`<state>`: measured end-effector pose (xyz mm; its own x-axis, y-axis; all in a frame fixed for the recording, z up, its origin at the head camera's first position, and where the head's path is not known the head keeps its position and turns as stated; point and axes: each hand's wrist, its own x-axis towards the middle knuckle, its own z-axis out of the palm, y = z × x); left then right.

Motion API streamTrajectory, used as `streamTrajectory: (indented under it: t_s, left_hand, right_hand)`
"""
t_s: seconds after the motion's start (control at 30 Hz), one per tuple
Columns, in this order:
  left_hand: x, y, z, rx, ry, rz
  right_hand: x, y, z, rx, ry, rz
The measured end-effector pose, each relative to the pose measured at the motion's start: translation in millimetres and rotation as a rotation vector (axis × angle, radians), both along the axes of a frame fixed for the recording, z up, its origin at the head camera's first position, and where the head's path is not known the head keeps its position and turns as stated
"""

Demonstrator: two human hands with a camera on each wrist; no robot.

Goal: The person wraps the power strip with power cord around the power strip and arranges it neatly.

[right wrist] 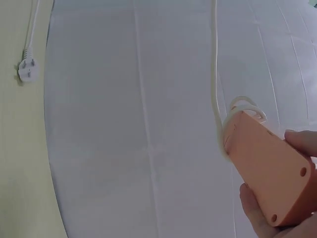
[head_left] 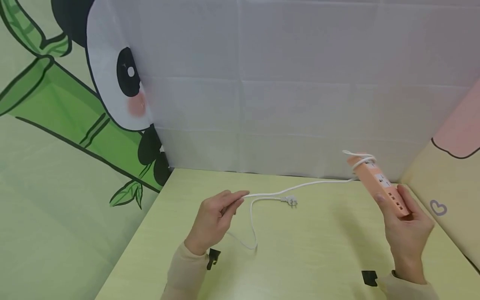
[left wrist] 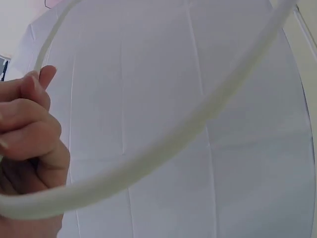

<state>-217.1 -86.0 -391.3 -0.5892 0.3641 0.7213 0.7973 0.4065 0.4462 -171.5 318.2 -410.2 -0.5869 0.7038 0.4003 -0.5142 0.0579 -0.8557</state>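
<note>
My right hand (head_left: pixel 408 233) grips the lower end of an orange power strip (head_left: pixel 378 183), held tilted above the table with its sockets facing up. White cord is looped around the strip's far end and runs left in a long stretch (head_left: pixel 300 186). My left hand (head_left: pixel 213 216) pinches that cord between thumb and fingers. From there the cord hangs down and bends back along the table to a white plug (head_left: pixel 290 201). In the right wrist view the strip's underside (right wrist: pixel 267 168) shows, with the plug (right wrist: pixel 28 71) off to the left.
The pale yellow-green table (head_left: pixel 300 258) reaches back to a white cloth wall (head_left: pixel 292 104). On the left hangs a printed panel with a panda and bamboo (head_left: pixel 75 108); on the right is another printed panel (head_left: pixel 446 179). Black pieces show at both wrists.
</note>
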Motion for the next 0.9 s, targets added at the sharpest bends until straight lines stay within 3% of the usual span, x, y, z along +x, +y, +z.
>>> streamTrajectory:
  t_s: [0.07,0.17,0.27,0.37,0.5,0.9]
  left_hand:
    - [0.2,0.1,-0.9,-0.015,0.069,0.036]
    - [1.9,-0.2,-1.9,-0.099,0.12,0.148]
    - [5.4,-1.3,-2.2,-0.206,0.108,0.264]
    - [8.4,-2.3,-2.0,-0.238,0.04,0.298]
    - [9.4,-3.3,-1.5,-0.154,-0.022,0.216]
    - [13.1,-7.8,4.0,0.096,0.115,-0.063]
  right_hand:
    - [2.0,-2.6,-1.1,0.042,-0.045,-0.017]
    - [5.7,-6.1,-2.2,0.119,-0.094,-0.062]
    - [9.1,-9.6,-3.2,0.198,-0.126,-0.096]
    - [12.0,-12.5,-4.0,0.275,-0.167,-0.136]
    - [13.8,-14.4,-4.9,0.298,-0.197,-0.153]
    - [17.6,-19.8,-6.8,0.304,-0.236,-0.113]
